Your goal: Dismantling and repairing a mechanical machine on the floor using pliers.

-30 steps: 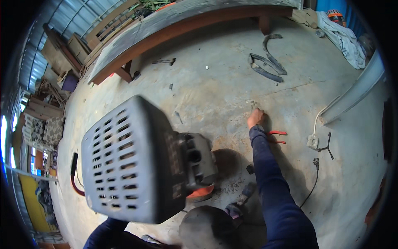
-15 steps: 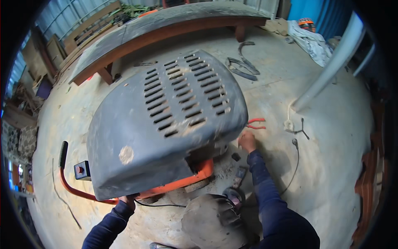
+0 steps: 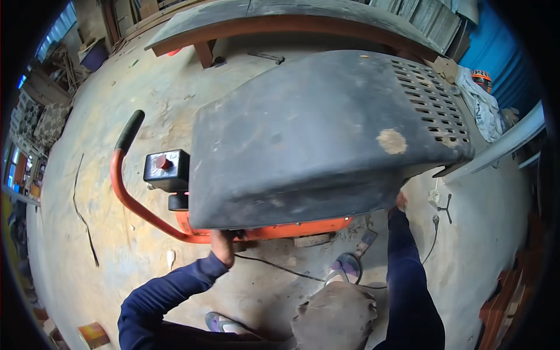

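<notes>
A large grey plastic cover (image 3: 303,140) with rows of vent slots lies tilted over a wheeled machine with an orange frame (image 3: 291,228). My left hand (image 3: 222,247) grips the cover's lower left edge, close to the frame; its fingertips are tucked out of sight. At the cover's right underside my right hand (image 3: 401,201) holds the rim, mostly hidden behind it. Left of the cover stand a black box with a red knob (image 3: 167,170) and a curved orange handle (image 3: 129,175) with a black grip.
A long low table (image 3: 315,26) stands behind. A grey pole (image 3: 496,151) rises at the right, near a cable with a plug (image 3: 434,233). My sandalled foot (image 3: 344,268) is below the machine. A thin black strip (image 3: 81,216) lies on the floor at left.
The cover has shifted right and turned, with its slots now at the far right. More of the black box shows. Both hands have moved with it, and the red-handled pliers are now hidden.
</notes>
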Demonstrator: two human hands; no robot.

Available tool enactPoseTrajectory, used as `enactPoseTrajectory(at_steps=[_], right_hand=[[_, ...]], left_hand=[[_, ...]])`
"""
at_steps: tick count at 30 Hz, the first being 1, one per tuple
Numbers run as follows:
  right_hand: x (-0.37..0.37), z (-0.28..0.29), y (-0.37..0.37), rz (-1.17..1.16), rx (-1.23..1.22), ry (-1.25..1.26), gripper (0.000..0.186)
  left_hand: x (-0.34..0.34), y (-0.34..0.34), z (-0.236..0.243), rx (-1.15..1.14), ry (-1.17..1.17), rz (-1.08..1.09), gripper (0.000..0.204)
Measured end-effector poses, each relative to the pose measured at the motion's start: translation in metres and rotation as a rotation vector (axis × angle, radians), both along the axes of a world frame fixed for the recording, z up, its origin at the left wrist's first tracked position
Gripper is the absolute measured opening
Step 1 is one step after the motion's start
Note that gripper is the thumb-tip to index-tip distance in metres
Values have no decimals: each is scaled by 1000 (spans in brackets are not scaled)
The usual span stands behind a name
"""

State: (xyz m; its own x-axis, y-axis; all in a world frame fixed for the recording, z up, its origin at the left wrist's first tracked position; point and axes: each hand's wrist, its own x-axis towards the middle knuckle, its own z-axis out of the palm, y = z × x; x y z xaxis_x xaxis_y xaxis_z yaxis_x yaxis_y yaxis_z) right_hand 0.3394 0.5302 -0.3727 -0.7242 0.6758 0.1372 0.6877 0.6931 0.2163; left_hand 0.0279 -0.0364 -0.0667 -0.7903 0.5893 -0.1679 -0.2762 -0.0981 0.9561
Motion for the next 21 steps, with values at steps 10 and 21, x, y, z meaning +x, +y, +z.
enactPoseTrajectory(at_steps=[10, 21], right_hand=[[34, 224, -196, -607, -1402, 1074, 27], [-38, 459, -428, -81, -1464, 927, 40]], left_hand=[[50, 34, -5, 529, -113, 226, 36], [44, 37, 6, 419, -49, 208, 29]])
